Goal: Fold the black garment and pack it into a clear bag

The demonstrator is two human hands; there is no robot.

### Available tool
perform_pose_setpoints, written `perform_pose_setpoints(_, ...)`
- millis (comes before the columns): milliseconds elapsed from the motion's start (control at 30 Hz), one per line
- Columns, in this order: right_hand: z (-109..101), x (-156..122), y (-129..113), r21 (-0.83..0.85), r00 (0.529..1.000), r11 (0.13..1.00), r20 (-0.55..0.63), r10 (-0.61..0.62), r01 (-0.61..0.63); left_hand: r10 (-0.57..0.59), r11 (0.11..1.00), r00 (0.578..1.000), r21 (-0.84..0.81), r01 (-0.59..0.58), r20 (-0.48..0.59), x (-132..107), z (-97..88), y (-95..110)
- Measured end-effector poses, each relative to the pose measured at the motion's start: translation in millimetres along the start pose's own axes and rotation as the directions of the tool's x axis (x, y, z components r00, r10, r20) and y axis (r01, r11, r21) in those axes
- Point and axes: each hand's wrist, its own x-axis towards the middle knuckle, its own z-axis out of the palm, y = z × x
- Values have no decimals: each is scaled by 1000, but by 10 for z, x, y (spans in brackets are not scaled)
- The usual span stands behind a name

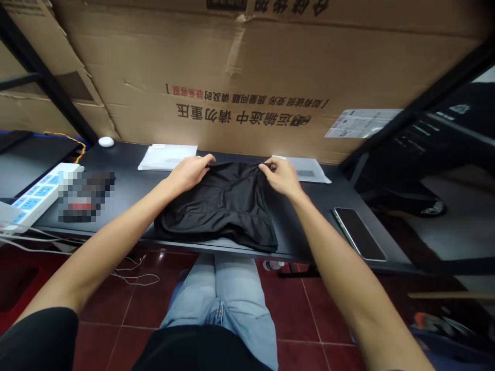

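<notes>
A black cloth garment (232,206) lies spread on the dark table in front of me, creased, its near edge by the table's front edge. I cannot tell what kind of garment it is. At its far left corner my left hand (190,173) is closed on the cloth, with the fingertips partly hidden. My right hand (281,176) pinches the far right corner between thumb and fingers. Behind my left hand lies a stack of white packets (166,156), and another white packet (309,169) is partly behind my right hand.
A large cardboard sheet (232,62) stands upright along the table's back. To the left are a white power strip (42,190), a blurred-out item (87,198) and a small white rounded object (105,141). A phone (359,233) lies at the right. Cables (135,278) hang below the table.
</notes>
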Motion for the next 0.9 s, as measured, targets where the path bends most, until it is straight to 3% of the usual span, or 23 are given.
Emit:
perform_pose_setpoints(133, 75, -136, -52, -103, 998, 993, 14, -64, 66, 9, 998, 999, 68, -7, -38, -151, -48, 148)
perform_pose_setpoints(233, 41, -466, -260, -126, 972, 964, 32, -232, 234, 10, 996, 998, 89, -5, -59, -475, -103, 333)
perform_pose_setpoints(300, 18, -758, -435, -83, 947, 949, 126, -294, 306, -36, 994, 999, 101, 39, -29, -766, -91, 446)
perform_pose_setpoints(433, 44, -1325, -650, -83, 905, 954, 348, -243, 287, -140, 985, 989, 109, 135, 43, -1313, 62, 503)
perform_pose_setpoints(567, 118, -1623, -623, -140, 902, 962, 399, -163, 235, -181, 978, 979, 120, 169, 97, -1575, 199, 333)
perform_pose_setpoints(700, 88, -1653, -575, -117, 895, 958, 401, -194, 260, -155, 984, 979, 106, 141, 134, -1622, 234, 175)
perform_pose_setpoints(800, -48, -1509, -466, -34, 874, 953, 410, -260, 300, -142, 988, 982, 81, 133, 124, -1633, 242, 140)
perform_pose_setpoints(900, -252, -1197, -108, -40, 918, 947, 263, -298, 319, -131, 991, 985, 53, 125, 112, -1638, 212, 135)
